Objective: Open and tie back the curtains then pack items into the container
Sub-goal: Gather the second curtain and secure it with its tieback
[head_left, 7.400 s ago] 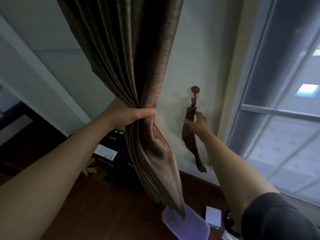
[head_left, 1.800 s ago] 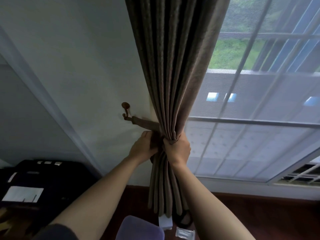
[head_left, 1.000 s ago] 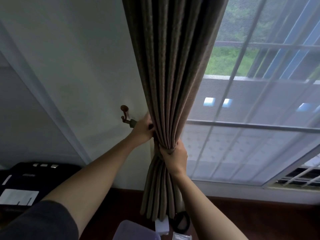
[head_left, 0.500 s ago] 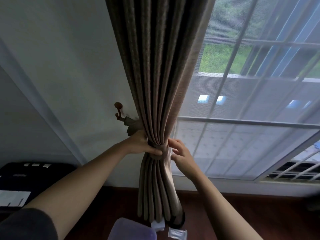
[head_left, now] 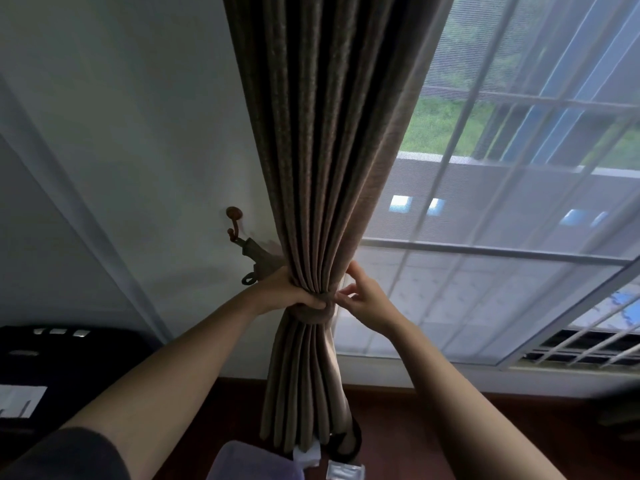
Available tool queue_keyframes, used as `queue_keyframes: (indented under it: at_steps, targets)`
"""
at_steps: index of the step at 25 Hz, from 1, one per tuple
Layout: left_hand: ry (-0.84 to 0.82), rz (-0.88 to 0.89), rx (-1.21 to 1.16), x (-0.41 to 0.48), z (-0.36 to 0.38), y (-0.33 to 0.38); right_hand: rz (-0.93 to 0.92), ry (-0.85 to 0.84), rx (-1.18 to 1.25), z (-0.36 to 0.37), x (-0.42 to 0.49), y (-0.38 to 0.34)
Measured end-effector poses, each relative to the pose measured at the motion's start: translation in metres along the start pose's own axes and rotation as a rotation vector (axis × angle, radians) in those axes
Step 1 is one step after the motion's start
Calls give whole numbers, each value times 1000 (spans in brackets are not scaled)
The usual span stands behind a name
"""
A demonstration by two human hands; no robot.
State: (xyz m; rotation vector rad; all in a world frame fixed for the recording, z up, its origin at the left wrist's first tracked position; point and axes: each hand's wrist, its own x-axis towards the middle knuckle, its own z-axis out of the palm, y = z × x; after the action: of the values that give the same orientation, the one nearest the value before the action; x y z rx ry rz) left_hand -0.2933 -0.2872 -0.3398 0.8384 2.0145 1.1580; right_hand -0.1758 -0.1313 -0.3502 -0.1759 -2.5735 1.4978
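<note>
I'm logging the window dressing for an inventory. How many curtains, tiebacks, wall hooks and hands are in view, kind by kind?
curtain: 1
tieback: 1
wall hook: 1
hands: 2, the left hand and the right hand
Total: 5

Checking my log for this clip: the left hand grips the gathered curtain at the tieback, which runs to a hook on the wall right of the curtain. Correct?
Not quite. The head view shows the hook on the wall left of the curtain; the left hand does grip it at the tieback.
</note>
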Motion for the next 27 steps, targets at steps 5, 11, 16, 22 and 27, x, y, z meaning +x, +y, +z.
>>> queue_keyframes:
  at_steps: [5,11,16,22,27]
  targets:
    - [19,73,-27,-2,5,-2,-42,-8,-185,-11,6,0]
    - [158,169,39,-1,4,-17,3,22,-446,-13,12,8]
    - [80,71,-11,-7,-4,-12,-32,30,-345,-12,17,7]
    - [-21,39,-335,-16,-9,-13,76,123,-308,-13,13,2]
    - [357,-99,-354,-16,15,-19,106,245,-296,1,0,10]
